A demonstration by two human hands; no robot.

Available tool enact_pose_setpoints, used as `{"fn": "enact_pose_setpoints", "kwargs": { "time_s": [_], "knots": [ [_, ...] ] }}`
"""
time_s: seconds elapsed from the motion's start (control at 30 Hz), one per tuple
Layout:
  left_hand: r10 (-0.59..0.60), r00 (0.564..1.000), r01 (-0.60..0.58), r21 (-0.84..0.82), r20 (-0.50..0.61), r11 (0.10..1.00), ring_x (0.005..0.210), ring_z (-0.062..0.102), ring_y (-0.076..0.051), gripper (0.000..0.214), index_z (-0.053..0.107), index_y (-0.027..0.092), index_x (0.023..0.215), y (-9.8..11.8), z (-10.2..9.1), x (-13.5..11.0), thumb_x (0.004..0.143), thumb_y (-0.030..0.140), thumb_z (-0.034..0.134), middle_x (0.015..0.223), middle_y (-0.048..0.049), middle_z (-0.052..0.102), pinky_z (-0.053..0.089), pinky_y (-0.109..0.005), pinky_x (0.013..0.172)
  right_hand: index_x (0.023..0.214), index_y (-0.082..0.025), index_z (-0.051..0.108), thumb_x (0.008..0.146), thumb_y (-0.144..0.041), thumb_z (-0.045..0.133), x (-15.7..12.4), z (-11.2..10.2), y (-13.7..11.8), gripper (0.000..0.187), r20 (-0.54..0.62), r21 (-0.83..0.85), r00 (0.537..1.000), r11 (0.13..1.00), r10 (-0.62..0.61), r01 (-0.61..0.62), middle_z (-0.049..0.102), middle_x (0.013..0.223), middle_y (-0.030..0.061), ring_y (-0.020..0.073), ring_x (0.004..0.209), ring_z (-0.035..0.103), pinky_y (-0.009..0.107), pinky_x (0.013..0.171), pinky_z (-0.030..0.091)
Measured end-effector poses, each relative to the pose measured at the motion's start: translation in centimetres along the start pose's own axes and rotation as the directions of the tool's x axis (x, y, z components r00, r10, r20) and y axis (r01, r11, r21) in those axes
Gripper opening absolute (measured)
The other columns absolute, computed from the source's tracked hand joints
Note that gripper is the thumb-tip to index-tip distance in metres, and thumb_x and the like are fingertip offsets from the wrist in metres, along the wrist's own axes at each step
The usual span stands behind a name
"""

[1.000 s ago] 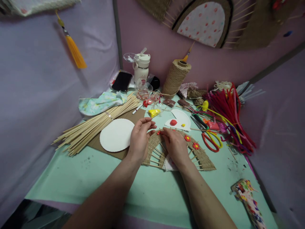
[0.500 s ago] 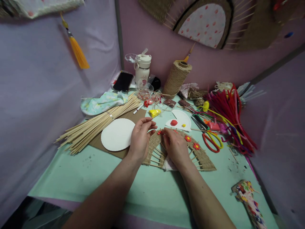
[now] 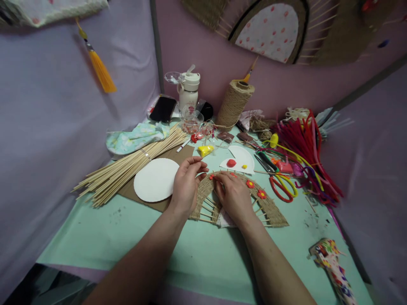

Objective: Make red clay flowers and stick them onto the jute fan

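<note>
A woven twine fan (image 3: 276,214) with stick ribs lies in front of me. Red clay flowers with yellow centres, such as this flower (image 3: 261,194), sit along its upper band. Over the fan, my right hand (image 3: 233,197) has its fingers drawn together at the upper band, beside small red clay bits (image 3: 211,177); its fingertips hide whatever they pinch. At the fan's upper left, my left hand (image 3: 187,182) hovers with curved fingers apart and nothing visible in them. Behind the fan is a cut white disc (image 3: 243,154) bearing a red clay lump (image 3: 231,162) and a yellow clay bit (image 3: 244,166).
At left, a bundle of bamboo sticks (image 3: 127,171) and a white oval disc (image 3: 155,180) lie over brown cardboard (image 3: 129,192). Scissors (image 3: 281,188) and red pipe cleaners (image 3: 305,140) are on the right. A twine spool (image 3: 235,103) and a bottle (image 3: 189,91) stand at the back.
My right hand's fingertips have shifted slightly left along the fan's upper band. My left hand keeps nearly the same pose, and the whole view has moved a little.
</note>
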State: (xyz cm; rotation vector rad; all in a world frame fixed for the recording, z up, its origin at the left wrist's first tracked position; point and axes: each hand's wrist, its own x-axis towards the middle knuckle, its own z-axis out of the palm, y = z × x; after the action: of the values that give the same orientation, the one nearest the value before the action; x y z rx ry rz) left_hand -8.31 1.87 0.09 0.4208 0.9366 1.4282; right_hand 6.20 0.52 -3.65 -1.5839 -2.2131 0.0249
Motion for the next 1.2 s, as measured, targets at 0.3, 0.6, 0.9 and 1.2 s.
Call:
{"fn": "enact_pose_setpoints", "kwargs": {
  "time_s": [0.3,0.6,0.9,1.2],
  "knots": [
    [0.013,1.0,-0.013,0.006,0.009,1.0,0.071,0.059,-0.009,0.019,0.06,0.017,0.088,0.0,-0.1,-0.1,0.071,0.021,0.067,0.077,0.001,0.063,0.045,-0.023,0.07,0.109,-0.018,0.065,0.089,-0.013,0.049,-0.2,0.0,0.0,0.026,0.019,-0.005,1.0,1.0,0.004,-0.004,0.069,0.117,0.0113,0.0263,0.108,0.063,0.041,0.09,0.047],
    [0.066,0.993,-0.098,0.363,0.099,0.927,0.076,0.06,-0.012,0.021,0.062,0.019,0.091,1.4,0.7,0.2,0.073,0.029,0.067,0.083,-0.0001,0.064,0.044,-0.024,0.07,0.123,-0.021,0.057,0.088,-0.018,0.051,0.1,-2.7,1.2,0.035,-0.522,0.467,0.798,0.884,0.302,-0.029,0.066,0.122,0.0097,0.0215,0.114,0.061,0.04,0.096,0.049],
    [-0.073,0.819,-0.571,0.821,0.569,-0.017,0.086,0.062,-0.024,0.026,0.069,0.021,0.093,1.3,6.2,5.8,0.07,0.033,0.074,0.091,-0.0076,0.07,0.044,-0.032,0.079,0.113,-0.021,0.048,0.081,-0.024,0.048,1.1,-3.0,5.6,0.032,-0.161,0.943,0.586,0.298,0.794,-0.145,0.064,0.118,0.011,0.0199,0.104,0.065,0.035,0.082,0.052],
    [-0.17,0.797,-0.602,0.783,0.579,-0.155,0.095,0.062,-0.027,0.024,0.068,0.017,0.089,-4.4,8.1,9.5,0.066,0.02,0.072,0.097,-0.0109,0.07,0.043,-0.033,0.085,0.141,-0.013,0.036,0.079,-0.006,0.038,0.9,-0.7,5.4,0.063,-0.159,0.358,0.907,0.879,0.39,-0.316,0.053,0.134,0.0174,0.024,0.122,0.052,0.053,0.112,0.024]
  ]
}}
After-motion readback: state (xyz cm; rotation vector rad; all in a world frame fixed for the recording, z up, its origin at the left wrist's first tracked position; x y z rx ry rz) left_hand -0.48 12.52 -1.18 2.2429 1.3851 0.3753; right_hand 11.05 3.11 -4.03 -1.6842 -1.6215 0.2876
